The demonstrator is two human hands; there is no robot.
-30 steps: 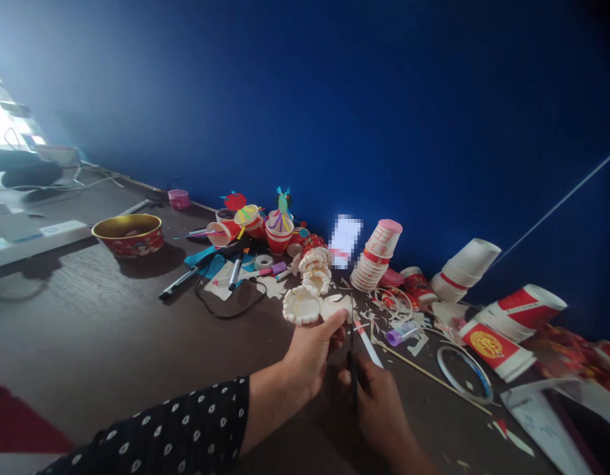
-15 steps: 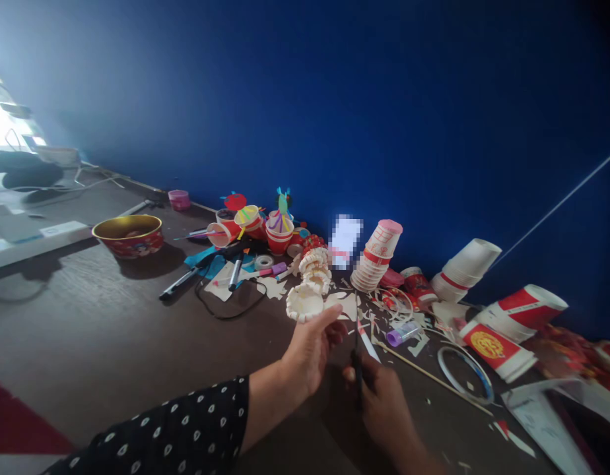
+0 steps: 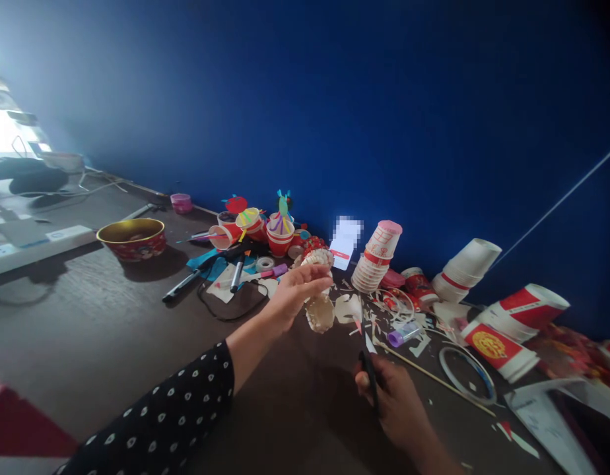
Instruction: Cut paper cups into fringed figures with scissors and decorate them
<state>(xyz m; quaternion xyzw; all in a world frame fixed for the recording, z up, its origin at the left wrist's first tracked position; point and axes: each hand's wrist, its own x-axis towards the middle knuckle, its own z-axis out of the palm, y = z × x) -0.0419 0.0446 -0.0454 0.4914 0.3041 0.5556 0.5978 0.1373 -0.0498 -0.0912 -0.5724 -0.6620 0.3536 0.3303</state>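
Note:
My left hand (image 3: 299,290) reaches across a row of white paper cup pieces with scalloped, cut rims. Its fingers are stretched out to the right over the middle of the row and seem to touch it; the hand hides that part. The nearest cut paper cup (image 3: 319,314) shows below the fingers, tilted. In my right hand (image 3: 391,396) is a pair of scissors (image 3: 368,369) with black handles, fingers wrapped round them. The blades point away from me, over paper scraps (image 3: 347,309) on the table.
Stacked paper cups (image 3: 377,260) lean near the blue wall, beside a bright phone screen (image 3: 345,247). More cups (image 3: 503,349), a tape roll (image 3: 467,375) and a thin stick (image 3: 436,380) lie right. Markers (image 3: 237,274) and a red-gold bowl (image 3: 131,245) are left.
My left hand has moved forward and left, onto the cut cups, its fingers straighter. The nearest cut cup has shifted right and tilted. The scissors have moved slightly right and down.

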